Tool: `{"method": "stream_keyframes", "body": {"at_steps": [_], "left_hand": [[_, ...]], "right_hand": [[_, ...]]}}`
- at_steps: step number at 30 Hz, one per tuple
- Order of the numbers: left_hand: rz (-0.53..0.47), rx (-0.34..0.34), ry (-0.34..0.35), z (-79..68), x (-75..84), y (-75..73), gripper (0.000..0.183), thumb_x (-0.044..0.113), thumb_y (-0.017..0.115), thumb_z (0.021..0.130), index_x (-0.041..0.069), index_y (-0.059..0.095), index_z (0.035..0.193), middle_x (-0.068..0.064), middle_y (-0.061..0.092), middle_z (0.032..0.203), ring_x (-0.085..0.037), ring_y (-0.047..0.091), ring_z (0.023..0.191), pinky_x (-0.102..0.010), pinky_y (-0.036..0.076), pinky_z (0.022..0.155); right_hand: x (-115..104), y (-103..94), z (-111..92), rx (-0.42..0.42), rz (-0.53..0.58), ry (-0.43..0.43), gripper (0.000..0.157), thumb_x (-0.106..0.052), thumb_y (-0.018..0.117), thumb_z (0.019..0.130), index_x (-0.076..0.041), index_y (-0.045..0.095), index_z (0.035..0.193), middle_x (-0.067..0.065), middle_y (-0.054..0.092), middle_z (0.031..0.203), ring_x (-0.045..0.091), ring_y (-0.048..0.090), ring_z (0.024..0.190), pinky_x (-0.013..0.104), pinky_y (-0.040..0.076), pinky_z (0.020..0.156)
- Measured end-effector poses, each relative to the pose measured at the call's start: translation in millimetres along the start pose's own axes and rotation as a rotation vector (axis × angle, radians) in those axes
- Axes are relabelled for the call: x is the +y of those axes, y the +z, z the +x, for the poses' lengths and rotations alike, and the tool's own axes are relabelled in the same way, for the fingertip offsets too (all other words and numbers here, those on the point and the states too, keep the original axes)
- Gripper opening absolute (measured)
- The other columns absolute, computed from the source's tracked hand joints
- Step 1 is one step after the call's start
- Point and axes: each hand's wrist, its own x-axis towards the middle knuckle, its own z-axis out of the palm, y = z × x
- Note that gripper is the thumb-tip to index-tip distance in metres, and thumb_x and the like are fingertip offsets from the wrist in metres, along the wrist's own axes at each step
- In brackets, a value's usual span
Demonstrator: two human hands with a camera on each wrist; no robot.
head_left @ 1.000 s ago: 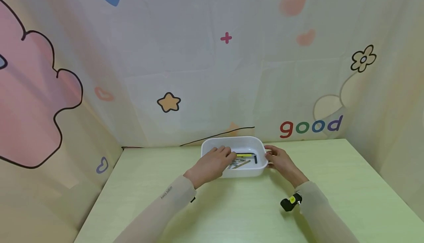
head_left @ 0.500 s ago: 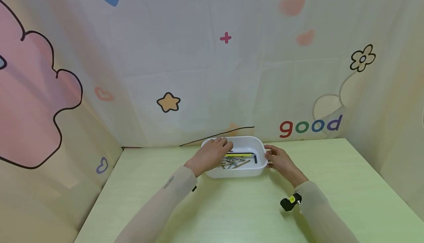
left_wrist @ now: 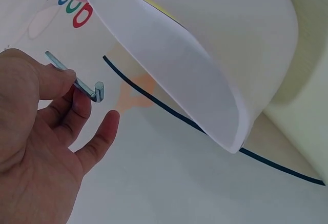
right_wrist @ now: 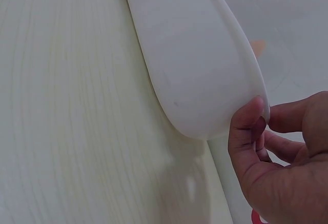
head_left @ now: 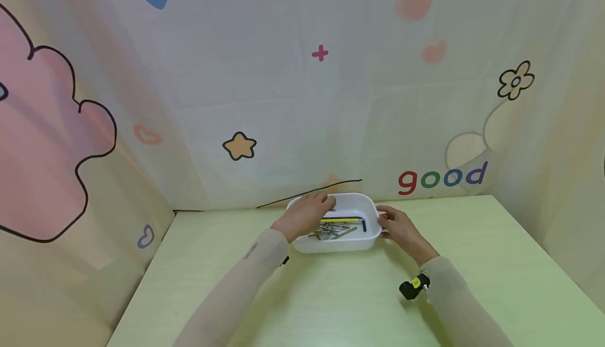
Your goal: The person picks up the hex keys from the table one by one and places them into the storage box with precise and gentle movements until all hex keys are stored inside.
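Observation:
My left hand (head_left: 304,216) is raised over the left part of a white plastic bin (head_left: 352,244). Its thumb and fingers pinch a silver L-shaped hex key (left_wrist: 98,92), whose short bent end shows clearly in the left wrist view. On the bin's right side, my right hand (head_left: 402,231) grips the rim between thumb and fingers. Inside the bin lies a heap of small silver hex keys (head_left: 331,229). Behind them are a slim yellow stick (head_left: 342,220) and a black bent rod (head_left: 364,226). My left hand hides the bin's left end.
The bin stands at the back of a pale green table (head_left: 368,294), close to a printed cloth backdrop (head_left: 279,100). Cloth also hangs along both sides. A black wrist camera (head_left: 414,286) sits below the right sleeve.
My left hand has risen out of the heap toward the back of the bin, bringing up a hex key and uncovering more silver pieces. The right hand stays on the rim.

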Motion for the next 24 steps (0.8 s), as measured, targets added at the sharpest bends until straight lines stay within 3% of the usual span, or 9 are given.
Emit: {"method": "stream_keyframes", "body": {"at_steps": [9,19,24], "left_hand": [[-0.006,-0.047,-0.021,4.2,-1.3,10.3,0.031,0.003,0.053,0.098,0.020,0.048,0.123,0.003,0.052,0.113,-0.013,0.049,0.103,-0.027,0.049,0.087],[-0.019,-0.089,-0.040,3.7,1.1,8.9,0.036,0.003,0.052,0.098,0.023,0.052,0.128,0.003,0.053,0.122,-0.016,0.052,0.114,-0.032,0.048,0.102],[-0.017,-0.082,-0.038,0.8,1.5,9.5,0.039,0.002,0.049,0.099,0.024,0.053,0.131,0.003,0.056,0.125,-0.016,0.052,0.117,-0.033,0.048,0.102]], "right_hand": [[-0.1,3.3,-3.0,-0.011,0.015,-0.003,0.045,-0.007,0.046,0.102,-0.003,0.040,0.146,0.014,0.047,0.114,0.020,0.055,0.092,0.023,0.056,0.072],[-1.2,2.7,-2.0,-0.015,0.022,-0.005,0.045,-0.008,0.046,0.102,-0.004,0.040,0.147,0.015,0.048,0.118,0.020,0.056,0.093,0.024,0.056,0.073],[1.5,2.6,-1.9,-0.014,0.026,-0.003,0.045,-0.009,0.048,0.102,-0.004,0.040,0.147,0.014,0.049,0.117,0.021,0.056,0.093,0.024,0.056,0.074]]}}
